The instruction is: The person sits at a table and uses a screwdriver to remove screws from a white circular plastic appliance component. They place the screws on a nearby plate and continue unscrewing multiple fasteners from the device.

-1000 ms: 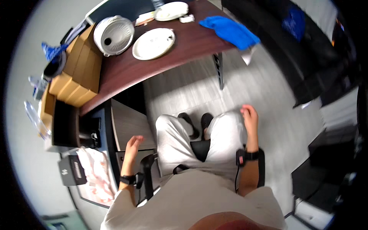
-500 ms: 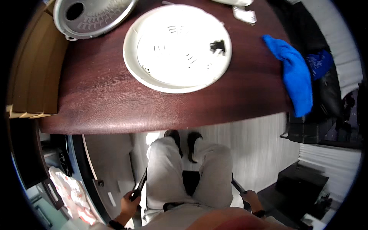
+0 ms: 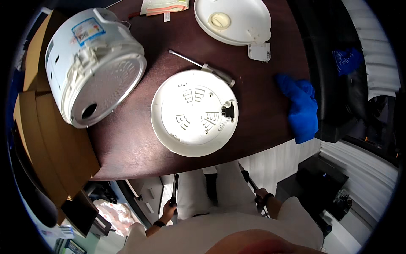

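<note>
My left hand [image 3: 168,210] is closed around the black armrest of the chair, beside my left thigh. On the other side, my right hand [image 3: 261,195] grips the right armrest, below the table's edge. Nearest to both hands on the table lies a round white plastic base cover [image 3: 194,122], its slotted vents and a black socket [image 3: 228,111] facing up. Behind it rests a screwdriver [image 3: 218,74] with a grey handle. A white rice cooker body [image 3: 97,55] lies tipped at the left, its perforated metal underside with a dark round hole turned toward me.
A white lid [image 3: 243,21] with a hinged tab lies at the back right. A folded striped cloth [image 3: 165,6] is at the back. The blue cloth [image 3: 302,108] hangs over the table's right edge. Brown cardboard boxes [image 3: 55,144] stand at the left, and a black sofa [image 3: 325,63] at the right.
The view has shifted forward over the table, so the screwdriver, folded cloth and more of the cooker body and lid now show. Both hands remain on the armrests.
</note>
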The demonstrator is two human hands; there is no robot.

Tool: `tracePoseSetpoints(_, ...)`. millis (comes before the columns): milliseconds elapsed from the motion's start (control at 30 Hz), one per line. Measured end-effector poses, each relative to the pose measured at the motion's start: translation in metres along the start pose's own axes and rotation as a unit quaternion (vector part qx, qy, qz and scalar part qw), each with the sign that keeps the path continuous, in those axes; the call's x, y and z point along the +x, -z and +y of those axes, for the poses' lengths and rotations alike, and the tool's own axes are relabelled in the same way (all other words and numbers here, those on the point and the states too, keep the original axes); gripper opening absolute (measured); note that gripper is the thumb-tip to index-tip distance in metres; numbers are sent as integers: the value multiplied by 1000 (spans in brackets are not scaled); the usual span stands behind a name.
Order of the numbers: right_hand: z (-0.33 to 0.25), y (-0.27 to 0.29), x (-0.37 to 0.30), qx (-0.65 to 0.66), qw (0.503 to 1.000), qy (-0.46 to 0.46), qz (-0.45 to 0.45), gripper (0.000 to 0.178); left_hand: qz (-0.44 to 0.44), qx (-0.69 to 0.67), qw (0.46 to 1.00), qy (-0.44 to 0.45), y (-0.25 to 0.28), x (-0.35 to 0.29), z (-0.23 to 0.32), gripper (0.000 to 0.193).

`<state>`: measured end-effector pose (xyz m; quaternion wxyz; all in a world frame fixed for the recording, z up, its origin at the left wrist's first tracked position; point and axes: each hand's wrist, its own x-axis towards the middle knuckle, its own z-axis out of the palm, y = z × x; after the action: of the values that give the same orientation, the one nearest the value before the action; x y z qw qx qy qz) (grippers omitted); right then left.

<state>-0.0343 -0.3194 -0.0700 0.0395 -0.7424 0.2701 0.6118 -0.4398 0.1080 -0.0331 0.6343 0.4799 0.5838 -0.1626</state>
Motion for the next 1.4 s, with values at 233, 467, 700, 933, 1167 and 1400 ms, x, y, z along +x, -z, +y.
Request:
tracePoseSetpoints(233, -23, -6, 21, -118, 991, 30, 57, 35, -93, -14, 942, 322, 25, 43, 10, 22)
tracePoseSetpoints(467, -97, 8, -4, -71, 990, 121, 2, 44, -65, 32, 962, 262, 61, 52, 32, 23)
tracePoseSetpoints(700, -234, 76, -89, -93, 976, 193, -48, 38, 98, 142, 978, 118, 113, 51, 203, 28)
tracePoseSetpoints(933, -303, 118, -116, -231, 927, 295, 20, 36, 160, 174, 970, 57, 154, 44, 217, 34)
tracePoseSetpoints(1167, -311, 110, -103, -275, 874, 393, 84, 35, 162, 210, 964, -13, 166, 63, 183, 39)
tracePoseSetpoints(1400, -314, 103, -96, -274, 786, 531, 160, 35, 154, 257, 924, -239, 130, 125, 199, 45)
